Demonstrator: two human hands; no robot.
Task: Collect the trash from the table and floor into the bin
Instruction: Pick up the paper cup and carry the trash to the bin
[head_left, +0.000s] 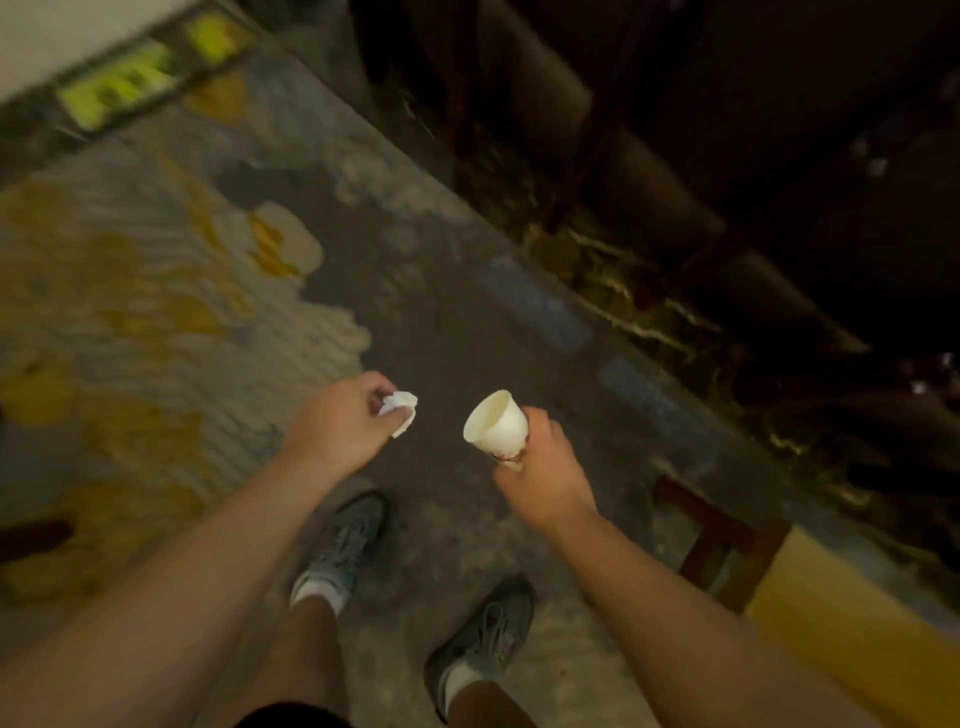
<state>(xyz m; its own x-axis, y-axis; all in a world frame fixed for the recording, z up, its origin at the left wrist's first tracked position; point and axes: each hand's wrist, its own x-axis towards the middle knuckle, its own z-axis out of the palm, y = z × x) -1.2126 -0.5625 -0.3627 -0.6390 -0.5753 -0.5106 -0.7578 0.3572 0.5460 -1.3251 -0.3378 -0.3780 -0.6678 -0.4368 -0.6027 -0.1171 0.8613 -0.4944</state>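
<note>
My left hand (345, 421) is closed around a crumpled white tissue (400, 410), which sticks out between thumb and fingers. In my right hand (545, 467) I hold a white paper cup (496, 423) by its base, tilted with the open mouth toward the upper left; the inside looks empty. Both hands hover over the patterned carpet (441, 322), in front of my two grey sneakers (343, 551). No bin is in view.
A row of dark upholstered chairs (649, 182) runs along the right side in shadow. A wooden chair frame (711, 540) and a yellow surface (841, 639) stand at the lower right. A pale wall base (62, 36) lies at the upper left. The picture is blurred.
</note>
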